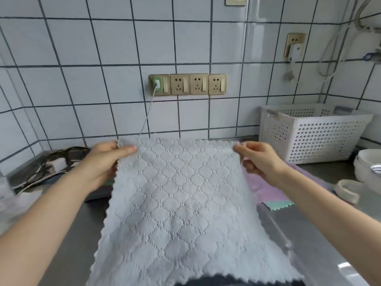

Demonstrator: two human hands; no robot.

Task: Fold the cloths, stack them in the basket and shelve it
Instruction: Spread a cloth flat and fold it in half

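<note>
Between both hands, left hand (103, 162) and right hand (260, 159) pinch the white cloth (181, 203).

from my feed i see two bare forearms reaching in from the lower corners, with no sleeve covering either one as far as the picture's edge. the left hand (105, 162) and the right hand (259, 159) are bare too: i make out no glove, ring, watch or band on fingers or wrists. the nails i can see look short and unpainted. the rest of the person is out of view.
</note>
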